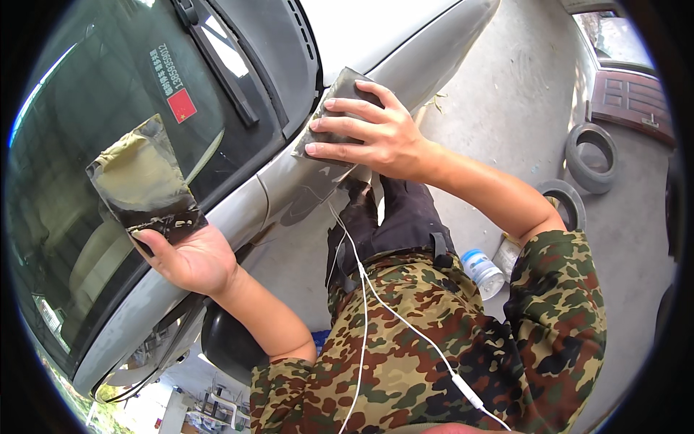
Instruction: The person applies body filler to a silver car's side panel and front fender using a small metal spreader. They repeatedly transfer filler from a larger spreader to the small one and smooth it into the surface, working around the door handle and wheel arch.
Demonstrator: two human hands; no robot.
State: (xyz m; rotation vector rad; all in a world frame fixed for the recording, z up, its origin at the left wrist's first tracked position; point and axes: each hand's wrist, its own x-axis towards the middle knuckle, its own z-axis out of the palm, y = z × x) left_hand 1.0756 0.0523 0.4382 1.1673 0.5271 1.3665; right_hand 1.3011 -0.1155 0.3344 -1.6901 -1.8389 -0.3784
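Sanding of a silver car's windscreen pillar point(289, 184), part-way by appearance. Right hand point(376, 134), fingers spread flat, pressing grey abrasive sheet point(336, 98) onto pillar's dulled upper stretch. Left hand point(189, 257), lower beside pillar, thumb pinching second worn sheet point(144, 181). Lower pillar seemingly untreated.

Bright daylight, sharp centre, windshield point(108, 145) reflections, heavy fisheye bending and black rim.

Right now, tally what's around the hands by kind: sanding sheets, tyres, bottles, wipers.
Grey, worn abrasive sheets: 2, one in the left hand at, one under the right hand at on the silver car body
Black rubber tyres on the concrete ground: 2
Clear plastic bottle with blue cap: 1
Black windscreen wiper: 1
Total: 6
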